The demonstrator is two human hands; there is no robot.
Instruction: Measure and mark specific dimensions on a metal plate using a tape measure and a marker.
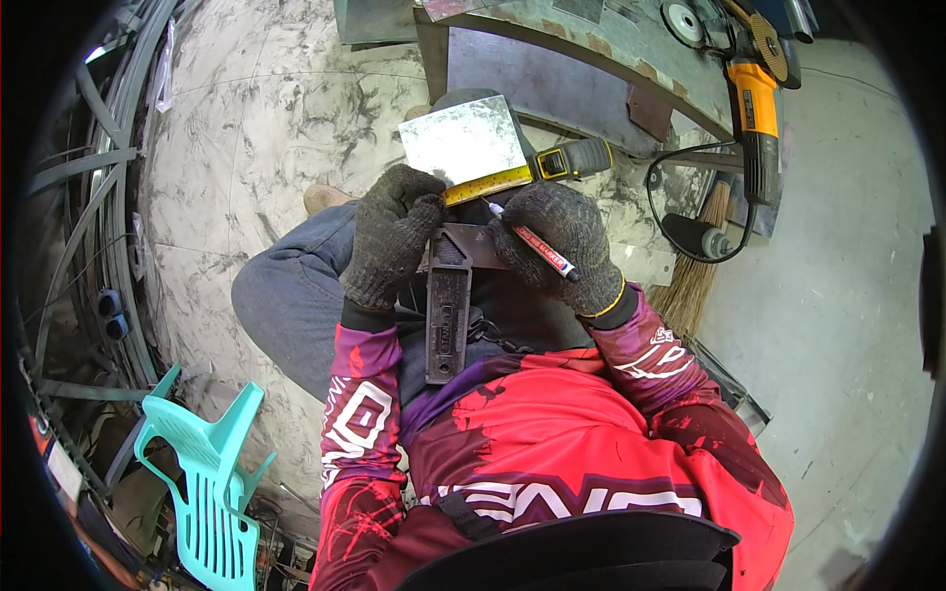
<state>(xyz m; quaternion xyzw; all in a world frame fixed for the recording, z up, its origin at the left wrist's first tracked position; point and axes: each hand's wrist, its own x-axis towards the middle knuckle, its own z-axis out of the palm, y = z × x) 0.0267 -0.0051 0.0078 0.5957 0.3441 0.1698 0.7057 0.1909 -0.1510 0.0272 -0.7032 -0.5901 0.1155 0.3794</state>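
Observation:
A pale metal plate (463, 139) rests over my legs, with the yellow blade of a tape measure (574, 159) lying along its near edge. In a dark grey knit glove, my left hand (396, 231) pinches the blade's end at the plate's left corner. My right hand (564, 241), gloved alike, is closed around a red and white marker (537, 246), its tip pointing at the tape. Below the tape, a black try square (448, 305) lies on my lap between both hands; its blade runs toward my right hand, which partly hides it.
A metal workbench (581, 39) stands ahead. An orange angle grinder (757, 108) with a black cord hangs at its right end, above a broom (695, 276) and a spray can (711, 239). Metal strips (94, 177) line the left side; a turquoise plastic chair (212, 483) is at lower left.

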